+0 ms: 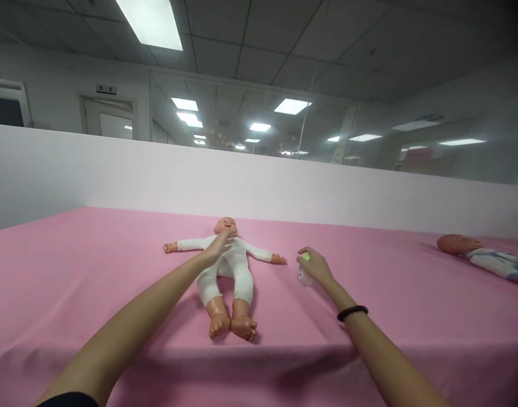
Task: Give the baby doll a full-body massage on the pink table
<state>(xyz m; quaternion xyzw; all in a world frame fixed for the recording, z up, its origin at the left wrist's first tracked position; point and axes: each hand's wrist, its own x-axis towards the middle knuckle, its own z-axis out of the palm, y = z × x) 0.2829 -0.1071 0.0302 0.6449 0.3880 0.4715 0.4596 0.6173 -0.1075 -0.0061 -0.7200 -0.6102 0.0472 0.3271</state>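
Lying face-up on the pink bench (72, 271), the doll (229, 265) could slide toward the near edge if your left hand (218, 249), open-fingered on its chest, pushes. Your right hand (316, 268), well apart and curled around a small bottle (303, 272), could tip it.

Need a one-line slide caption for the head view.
Left hand rests on white-suited plastic baby doll lying on pink cloth-covered table; right hand grips small green-capped bottle.
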